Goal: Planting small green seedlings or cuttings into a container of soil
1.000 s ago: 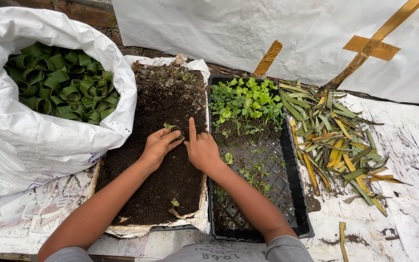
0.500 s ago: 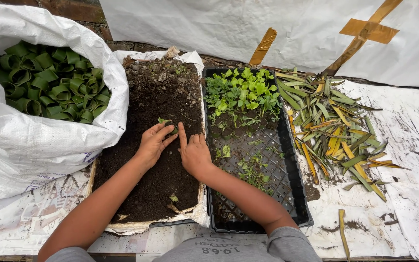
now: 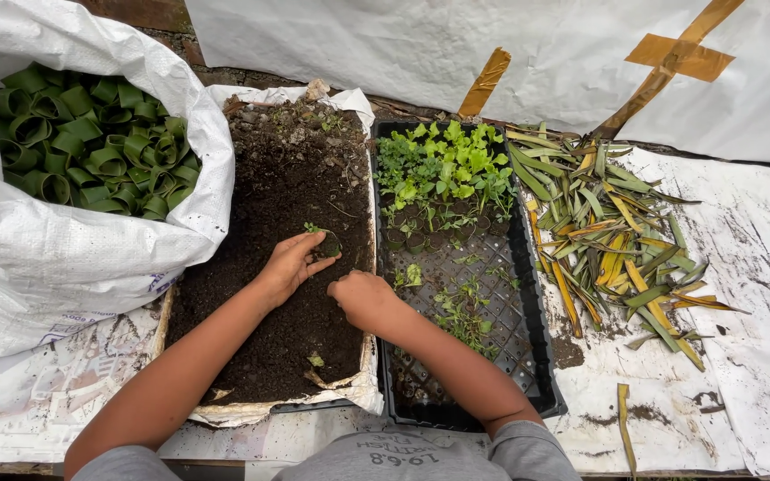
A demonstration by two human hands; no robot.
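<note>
Head view, frame centre: left hand [image 3: 289, 265] cups small leaf pot [image 3: 328, 242] with seedling on soil tray [image 3: 287, 178]; right hand [image 3: 363, 298] clenched, scooping soil. Best kept upright, firmed gently.

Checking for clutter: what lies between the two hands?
Head view: only dark soil lies between the left hand, which holds a small leaf cup, and the right hand.

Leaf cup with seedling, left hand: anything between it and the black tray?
Only the tray wall and the right hand, which lies near that edge. The left hand holds the leaf cup over the soil.
</note>
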